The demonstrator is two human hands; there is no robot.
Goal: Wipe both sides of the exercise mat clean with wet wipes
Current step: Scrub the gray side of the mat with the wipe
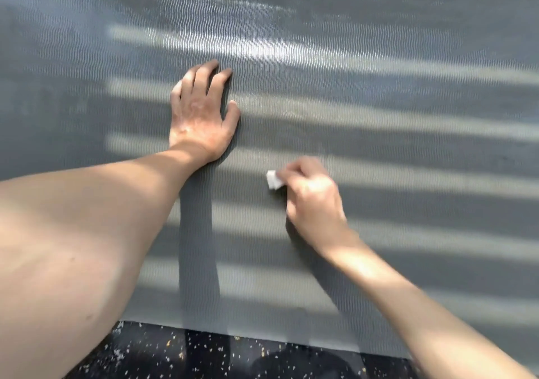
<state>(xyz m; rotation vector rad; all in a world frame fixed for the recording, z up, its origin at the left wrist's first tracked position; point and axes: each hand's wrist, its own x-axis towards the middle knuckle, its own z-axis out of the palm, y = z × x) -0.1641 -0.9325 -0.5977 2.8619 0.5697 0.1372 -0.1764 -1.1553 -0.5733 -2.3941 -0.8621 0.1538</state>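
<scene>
The mat (pixel 393 110) lies flat on the speckled black floor (pixel 233 358). It is grey and ribbed, striped with sunlight, and its near edge runs just below my arms. My left grip (pixel 201 110) lies flat on the mat, palm down, fingers straight, holding nothing. My right grip (pixel 312 197), near it and closer to me, is curled round a white wipe (pixel 274 179) held down on the mat, one corner poking out.

ribbed grey mat (pixel 379 101), speckled black floor (pixel 204 355)
</scene>
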